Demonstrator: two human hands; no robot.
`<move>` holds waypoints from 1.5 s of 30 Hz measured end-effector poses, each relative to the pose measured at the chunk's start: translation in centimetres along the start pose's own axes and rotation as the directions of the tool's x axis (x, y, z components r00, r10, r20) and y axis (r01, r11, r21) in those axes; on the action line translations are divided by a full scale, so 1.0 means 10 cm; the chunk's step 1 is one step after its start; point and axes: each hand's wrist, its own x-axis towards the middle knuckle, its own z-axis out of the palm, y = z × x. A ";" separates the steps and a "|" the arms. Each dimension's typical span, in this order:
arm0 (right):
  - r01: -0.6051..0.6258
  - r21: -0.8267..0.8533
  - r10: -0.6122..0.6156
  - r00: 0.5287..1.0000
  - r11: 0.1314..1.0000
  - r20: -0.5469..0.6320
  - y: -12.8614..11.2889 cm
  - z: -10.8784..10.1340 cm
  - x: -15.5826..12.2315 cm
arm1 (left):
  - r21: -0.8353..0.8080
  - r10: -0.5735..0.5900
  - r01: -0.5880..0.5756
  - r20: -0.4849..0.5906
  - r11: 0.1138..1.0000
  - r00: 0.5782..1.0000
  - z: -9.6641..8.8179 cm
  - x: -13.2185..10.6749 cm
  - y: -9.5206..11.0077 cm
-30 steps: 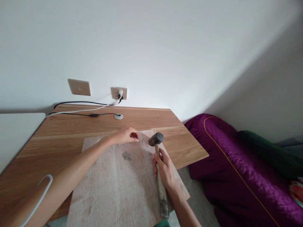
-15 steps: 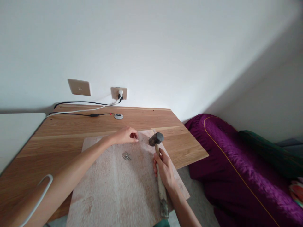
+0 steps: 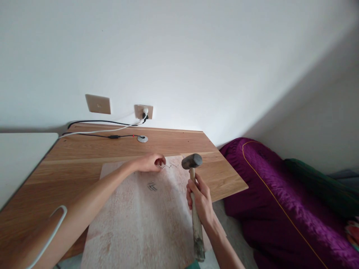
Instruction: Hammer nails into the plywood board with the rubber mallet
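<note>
My right hand (image 3: pixel 199 201) is wrapped round the wooden handle of a hammer (image 3: pixel 192 161), whose dark head is raised a little above a pale board (image 3: pixel 134 224). My left hand (image 3: pixel 150 162) reaches across the far part of the board, fingers pinched on a thin bent metal piece (image 3: pixel 169 165) that lies on the wood. A few small metal nails or staples (image 3: pixel 152 186) lie loose on the board just in front of that hand.
The board rests on a wooden desk (image 3: pixel 84 153) against a white wall. Black and white cables (image 3: pixel 103 130) run to a wall socket (image 3: pixel 143 111). A purple bedcover (image 3: pixel 280 201) lies to the right. A white cable loop (image 3: pixel 56 224) hangs at lower left.
My right hand has lifted the hammer head off the board and shifted it slightly right. The left hand stays pinched in place, with the bent metal piece now showing beside its fingers.
</note>
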 end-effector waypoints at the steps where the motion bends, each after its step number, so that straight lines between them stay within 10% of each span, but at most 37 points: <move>1: 0.001 -0.001 -0.001 0.999 1.000 0.035 -0.07 0.02 0.02 | -0.025 -0.004 0.004 -0.016 1.000 1.000 -0.02 0.00 -0.02; 10: -0.068 -0.075 0.087 0.956 0.995 0.282 -0.21 0.40 0.17 | -0.251 0.019 -0.050 -0.125 0.967 0.992 -0.06 0.02 -0.14; 22: -0.027 -0.015 0.029 0.991 1.000 0.127 -0.31 0.27 0.14 | 0.066 0.007 -0.006 -0.014 0.998 1.000 0.04 0.00 0.01; 45: -0.034 -0.120 0.057 0.981 0.992 0.187 -0.10 0.32 0.10 | 0.024 0.025 -0.025 -0.028 0.999 0.999 0.04 -0.01 0.03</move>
